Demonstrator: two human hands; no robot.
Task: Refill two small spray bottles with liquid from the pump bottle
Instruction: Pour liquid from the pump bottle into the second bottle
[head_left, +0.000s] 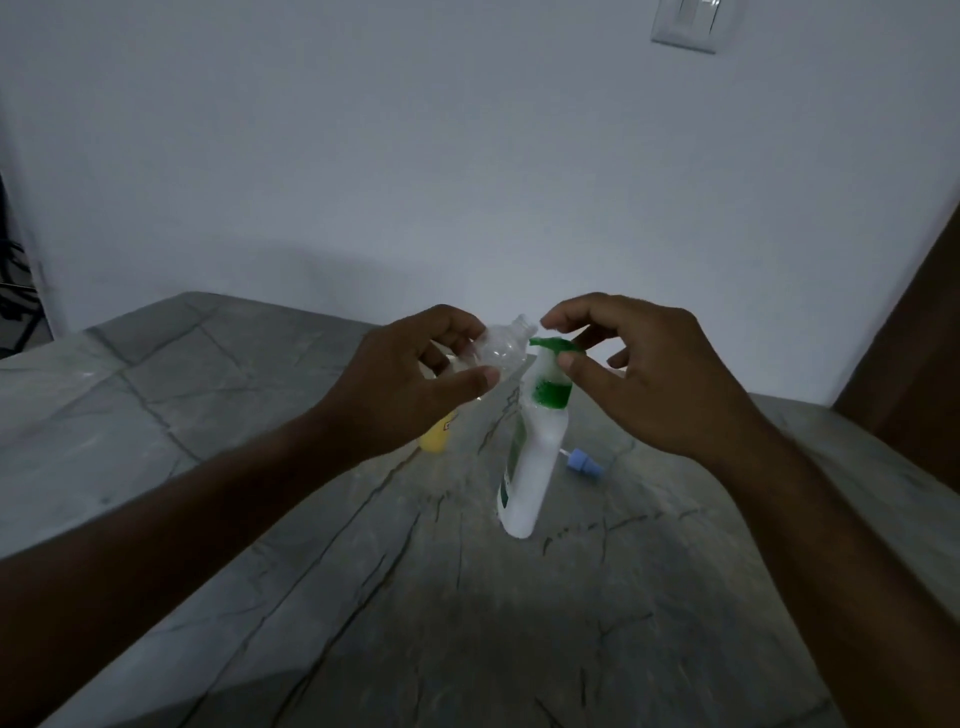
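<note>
clear little bottle held up to the green pump of the white pump bottle.
the left hand holds the clear bottle tipped, fingers and thumb curled round it, its open neck just beside the pump spout. the right hand is over the pump, thumb and first finger curled at the pump head, other fingers loosely bent. the pump bottle stands on the grey table. a yellow bottle sits behind the left hand. a blue cap lies on the table near the pump bottle.
</note>
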